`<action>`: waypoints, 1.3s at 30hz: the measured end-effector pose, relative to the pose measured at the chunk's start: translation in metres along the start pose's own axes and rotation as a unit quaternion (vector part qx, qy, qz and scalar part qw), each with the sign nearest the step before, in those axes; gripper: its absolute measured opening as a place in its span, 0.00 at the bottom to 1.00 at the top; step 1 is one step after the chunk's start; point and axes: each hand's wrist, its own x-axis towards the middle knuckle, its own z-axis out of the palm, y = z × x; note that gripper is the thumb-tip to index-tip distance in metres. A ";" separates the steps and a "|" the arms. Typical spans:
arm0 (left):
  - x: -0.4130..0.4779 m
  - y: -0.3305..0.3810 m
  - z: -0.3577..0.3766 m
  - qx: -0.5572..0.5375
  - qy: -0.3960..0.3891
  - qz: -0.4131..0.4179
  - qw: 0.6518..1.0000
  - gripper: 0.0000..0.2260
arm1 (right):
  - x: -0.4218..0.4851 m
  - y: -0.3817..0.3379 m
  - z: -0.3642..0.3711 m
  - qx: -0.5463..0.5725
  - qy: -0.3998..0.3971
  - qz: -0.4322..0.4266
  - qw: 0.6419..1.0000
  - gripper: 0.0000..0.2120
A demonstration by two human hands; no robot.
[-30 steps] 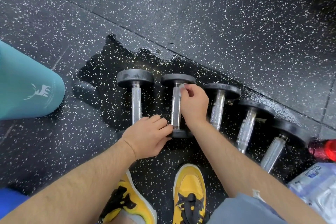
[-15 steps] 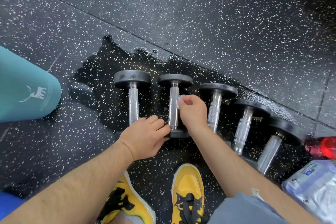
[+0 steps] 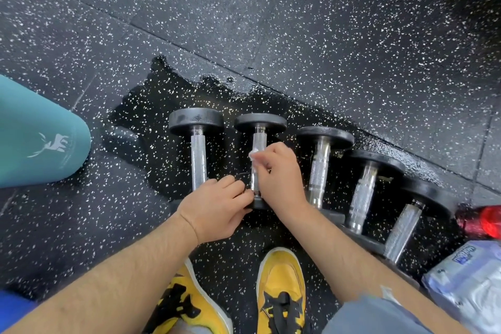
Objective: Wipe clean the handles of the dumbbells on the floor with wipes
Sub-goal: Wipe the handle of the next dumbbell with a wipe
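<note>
Right hand [image 3: 280,173] lower on handle [image 3: 259,139]

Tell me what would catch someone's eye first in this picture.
A row of five dumbbells lies on a dark wet patch mid-frame. The right hand pinches a white wipe against the handle of the second dumbbell while the left hand holds its near end. Yellow shoes stand below.

Black speckled rubber floor [image 3: 325,22], wet patch [image 3: 151,116]

Open floor [image 3: 325,22] beyond close-packed dumbbells [image 3: 320,165]
</note>
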 end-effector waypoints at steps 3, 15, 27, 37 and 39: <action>0.000 0.001 -0.001 -0.001 0.000 0.001 1.000 0.09 | 0.018 0.000 0.000 -0.022 0.030 -0.018 0.999 0.07; -0.001 0.001 0.001 -0.002 0.004 0.001 1.000 0.08 | 0.044 -0.015 -0.002 -0.290 -0.104 -0.085 0.948 0.13; 0.001 0.002 0.004 0.000 0.012 0.005 1.000 0.09 | 0.030 -0.024 0.002 -0.433 -0.140 -0.105 0.884 0.12; 0.002 0.003 0.002 0.005 0.014 -0.002 1.000 0.10 | 0.019 -0.007 -0.001 -0.332 -0.150 -0.142 0.921 0.09; 0.002 0.003 0.002 0.009 0.014 -0.003 1.000 0.10 | 0.020 -0.006 -0.005 -0.312 -0.164 -0.142 0.925 0.09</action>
